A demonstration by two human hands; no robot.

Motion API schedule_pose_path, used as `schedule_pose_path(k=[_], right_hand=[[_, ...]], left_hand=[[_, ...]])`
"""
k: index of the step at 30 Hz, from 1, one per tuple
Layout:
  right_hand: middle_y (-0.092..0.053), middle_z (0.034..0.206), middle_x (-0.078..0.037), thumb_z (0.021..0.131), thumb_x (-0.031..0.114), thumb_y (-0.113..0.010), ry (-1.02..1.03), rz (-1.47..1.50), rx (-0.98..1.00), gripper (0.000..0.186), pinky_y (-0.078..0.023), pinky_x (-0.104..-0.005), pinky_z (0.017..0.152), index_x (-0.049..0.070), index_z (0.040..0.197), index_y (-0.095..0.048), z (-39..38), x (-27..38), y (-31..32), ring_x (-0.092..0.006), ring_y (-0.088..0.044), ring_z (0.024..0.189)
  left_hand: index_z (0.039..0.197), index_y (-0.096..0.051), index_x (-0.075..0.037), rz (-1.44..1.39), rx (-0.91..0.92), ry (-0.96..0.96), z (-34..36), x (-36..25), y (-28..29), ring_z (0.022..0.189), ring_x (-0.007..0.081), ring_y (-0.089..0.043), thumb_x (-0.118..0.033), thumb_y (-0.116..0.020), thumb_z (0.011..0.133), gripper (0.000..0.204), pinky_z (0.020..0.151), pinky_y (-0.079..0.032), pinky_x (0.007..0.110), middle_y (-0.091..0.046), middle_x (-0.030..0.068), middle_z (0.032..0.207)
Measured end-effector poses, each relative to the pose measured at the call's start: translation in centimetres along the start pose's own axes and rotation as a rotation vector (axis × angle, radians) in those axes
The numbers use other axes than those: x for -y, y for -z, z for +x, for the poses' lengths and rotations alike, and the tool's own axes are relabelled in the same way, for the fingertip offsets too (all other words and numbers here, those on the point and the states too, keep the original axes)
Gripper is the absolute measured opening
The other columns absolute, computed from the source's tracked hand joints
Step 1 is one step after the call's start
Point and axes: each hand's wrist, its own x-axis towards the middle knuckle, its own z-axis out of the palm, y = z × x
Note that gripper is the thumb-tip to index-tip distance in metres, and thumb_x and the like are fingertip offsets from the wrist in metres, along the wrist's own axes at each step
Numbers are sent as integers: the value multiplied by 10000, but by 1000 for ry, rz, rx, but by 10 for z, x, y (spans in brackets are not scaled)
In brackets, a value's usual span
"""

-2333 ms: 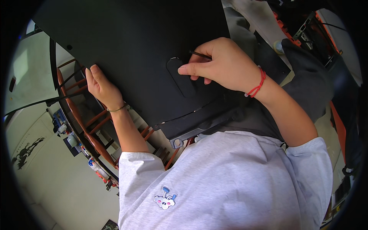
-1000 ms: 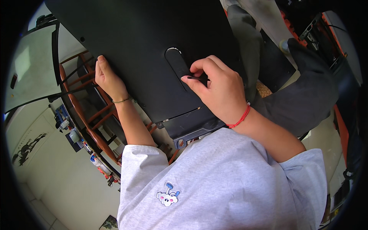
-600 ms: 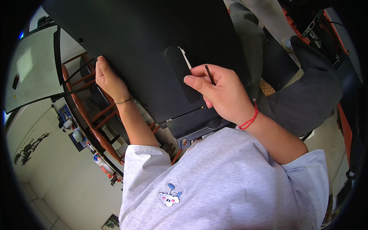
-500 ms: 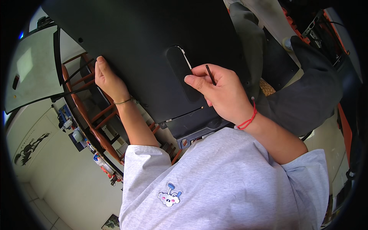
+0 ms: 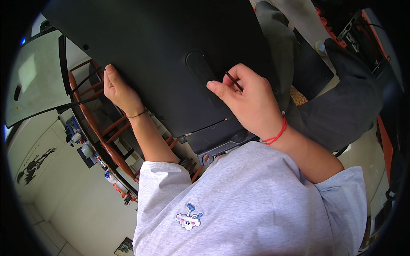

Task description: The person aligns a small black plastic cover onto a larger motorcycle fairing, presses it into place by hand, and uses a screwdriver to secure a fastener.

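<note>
A large black panel (image 5: 153, 51) is tilted in front of me, with a rounded elongated recess (image 5: 197, 68) near its middle. My left hand (image 5: 121, 91) grips the panel's left edge, its thumb pointing up and some fingers hidden. Just right of the recess, my right hand (image 5: 247, 96) holds a thin black stick (image 5: 234, 81) in its curled fingers. Its thumb points left over the recess, and whatever lies beneath the palm is hidden. Closer to my body, a narrow slot (image 5: 205, 127) with light-coloured ends runs across the panel.
To the left are a wooden chair (image 5: 87, 113) and a pale translucent sheet (image 5: 36, 77) with a dark edge. A person's leg in dark trousers (image 5: 337, 102) extends on the right. Orange-and-black equipment (image 5: 354, 34) stands at the upper right.
My right hand has lifted slightly, its thumb and index finger parting, and the stick has tilted leftward. The white strip along the recess edge no longer shows. The panel has shifted slightly left.
</note>
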Motion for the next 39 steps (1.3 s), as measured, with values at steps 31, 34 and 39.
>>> schedule_pose_path(k=[31, 34, 39], right_hand=[[-611, 582, -177, 851, 480, -717, -15, -280, 62, 537, -515, -373, 564, -17, 691, -595, 1, 21, 27, -303, -651, 556], [-605, 572, -169, 833, 494, -724, -47, -277, 76, 545, -512, -371, 571, -10, 671, -594, 4, 24, 30, -298, -644, 557], [-592, 551, -162, 826, 502, -725, 6, -293, 41, 556, -499, -363, 550, -7, 647, -588, 8, 23, 30, -286, -626, 527]], left_hand=[[706, -459, -51, 206, -104, -193, -19, -82, -4, 602, 29, -320, -331, -552, 1029, 437, 540, -275, 206, -387, -76, 614], [747, -522, -29, 196, -110, -214, -19, -85, -5, 601, 24, -345, -329, -554, 1028, 412, 542, -279, 203, -431, -72, 621], [886, -635, 18, 154, -132, -226, -18, -89, -8, 614, 22, -415, -335, -562, 1022, 386, 558, -308, 192, -540, -53, 670]])
